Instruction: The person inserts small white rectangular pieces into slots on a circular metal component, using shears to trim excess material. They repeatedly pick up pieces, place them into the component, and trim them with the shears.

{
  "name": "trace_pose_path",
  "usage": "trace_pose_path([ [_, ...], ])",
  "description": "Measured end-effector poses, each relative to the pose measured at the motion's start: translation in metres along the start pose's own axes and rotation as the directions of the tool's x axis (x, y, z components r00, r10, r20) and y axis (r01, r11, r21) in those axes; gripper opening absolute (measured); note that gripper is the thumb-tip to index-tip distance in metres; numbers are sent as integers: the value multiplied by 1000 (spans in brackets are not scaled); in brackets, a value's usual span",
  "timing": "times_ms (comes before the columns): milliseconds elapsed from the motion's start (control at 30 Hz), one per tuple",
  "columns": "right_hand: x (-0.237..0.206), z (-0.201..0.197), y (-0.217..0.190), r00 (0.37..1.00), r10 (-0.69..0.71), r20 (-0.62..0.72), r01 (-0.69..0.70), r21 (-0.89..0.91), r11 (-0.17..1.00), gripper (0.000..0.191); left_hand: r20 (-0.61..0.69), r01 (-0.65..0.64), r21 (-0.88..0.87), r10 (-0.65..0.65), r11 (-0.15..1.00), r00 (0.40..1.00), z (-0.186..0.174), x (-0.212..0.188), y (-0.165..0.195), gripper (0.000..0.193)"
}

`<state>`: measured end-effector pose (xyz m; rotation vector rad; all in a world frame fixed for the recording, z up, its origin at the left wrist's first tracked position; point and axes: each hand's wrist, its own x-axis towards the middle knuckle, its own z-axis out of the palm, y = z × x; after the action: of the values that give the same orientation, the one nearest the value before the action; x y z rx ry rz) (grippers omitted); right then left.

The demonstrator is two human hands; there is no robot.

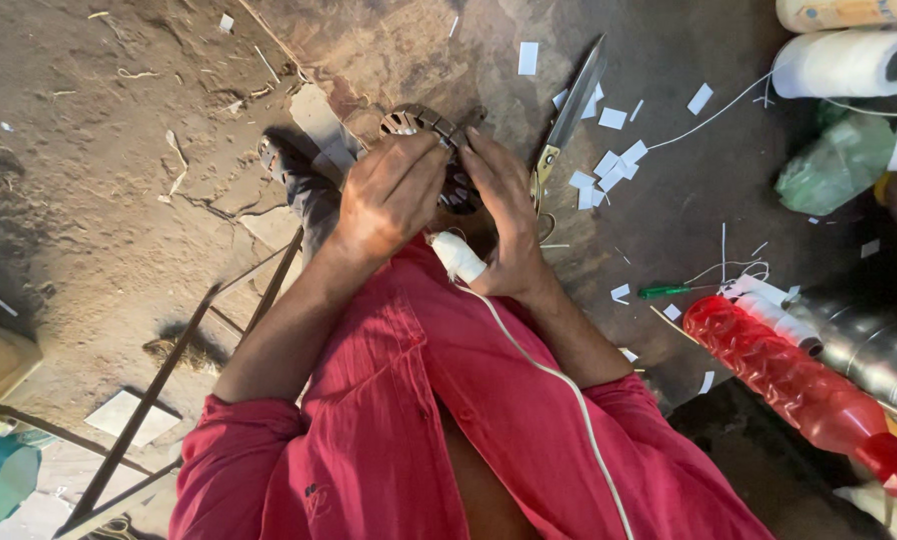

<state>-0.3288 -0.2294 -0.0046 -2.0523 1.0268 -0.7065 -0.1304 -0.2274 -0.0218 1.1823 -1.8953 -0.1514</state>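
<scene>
A round, dark metal ring with slotted teeth around its rim (424, 135), something like a motor core, sits just above the middle of the frame on the stained brown floor (99, 170). Most of it is hidden under the hands; only the toothed upper-left arc and a bit of the lower right edge show.

The left hand (389, 195) comes in from the lower left, palm down, fingers curled tight over the ring's left side. The right hand (504, 215) lies against it on the right, fingers bent and pressed down on the ring, the two sets of fingertips meeting at the top. A white, cloth-wrapped bundle (459, 257) lies between the wrists, and a white cord (549, 370) runs from it down over the red shirt (439, 420) toward the bottom edge.

Just right of the right hand, long steel scissors with yellowish handles (569, 115) point up and right. Small white paper slips (609, 165) are scattered around them. Farther right lies a green-handled screwdriver (674, 291).

At the lower right, a red ribbed plastic bottle (799, 385) lies on its side; its contents cannot be told. Beside it is a silvery metal cylinder (869, 345). At the upper right corner are a white roll (849, 62) and a crumpled green plastic bag (834, 165).
</scene>
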Motion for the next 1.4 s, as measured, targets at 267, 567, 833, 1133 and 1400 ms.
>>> trace_pose_path([
  [267, -3, 2, 3, 998, 50, 40, -51, 26, 998, 92, 114, 244, -174, -226, 954, 967, -1, -3, -3, 21],
  [567, -5, 2, 4, 997, 70, 39, -71, 26, 997, 91, 95, 265, -462, -250, 846, 964, -3, 18, -36, 59],
  [833, -5, 5, 0, 995, 102, -21, -102, 26, 994, 83, 571, 556, -781, -34, 284, 820, 6, 35, -79, 64],
  [1133, -7, 4, 14, 997, 52, -54, -48, 69, 996, 75, 571, 555, -766, -52, 324, 819, 14, 36, -79, 54],
  [1400, -5, 12, 27, 993, -8, -114, 16, 69, 997, 70, 576, 529, -766, 25, 365, 817, 18, 32, -92, 51],
])
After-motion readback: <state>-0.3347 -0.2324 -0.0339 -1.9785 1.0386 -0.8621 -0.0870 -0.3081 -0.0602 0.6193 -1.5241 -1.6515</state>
